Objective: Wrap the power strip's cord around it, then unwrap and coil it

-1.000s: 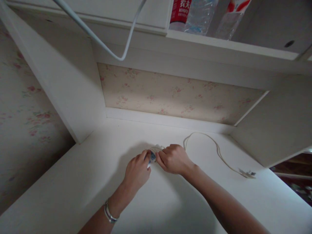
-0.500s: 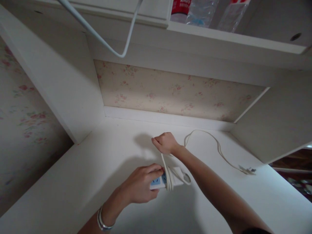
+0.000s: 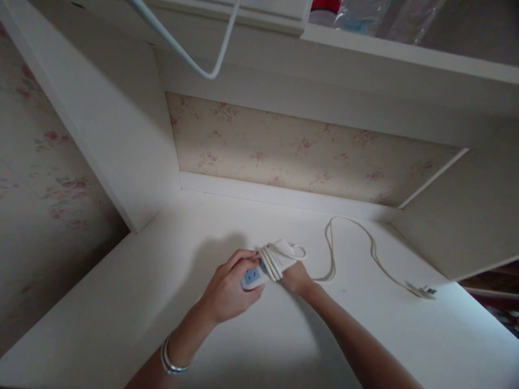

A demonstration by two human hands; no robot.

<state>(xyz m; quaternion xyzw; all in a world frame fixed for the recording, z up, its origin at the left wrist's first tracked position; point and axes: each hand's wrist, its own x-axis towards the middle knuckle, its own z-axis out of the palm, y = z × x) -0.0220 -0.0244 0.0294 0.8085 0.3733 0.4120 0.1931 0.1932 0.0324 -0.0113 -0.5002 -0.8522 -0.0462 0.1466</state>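
A white power strip (image 3: 252, 276) with blue socket faces is held up at a tilt above the desk, several turns of its cream cord (image 3: 271, 263) wound around its middle. My left hand (image 3: 231, 283) grips the strip's near left end, fingers on top and thumb along the lower edge. Beneath the far right part of the strip is my right hand (image 3: 297, 277); its fingers are hidden behind the strip and the coils. The loose cord trails from beside my right wrist across the desk to a plug (image 3: 427, 293) lying at the right.
The white desk top (image 3: 170, 302) is bounded by a side panel (image 3: 109, 119) at left and another (image 3: 458, 216) at right. Overhead, a shelf (image 3: 365, 48) holds plastic bottles (image 3: 360, 15), and a white cable loop (image 3: 211, 73) hangs down. Floral wallpaper covers the back.
My right hand has moved from above and beyond the power strip down to underneath it. The strip has shifted up in the view and tilted. The camera view has shifted slightly.
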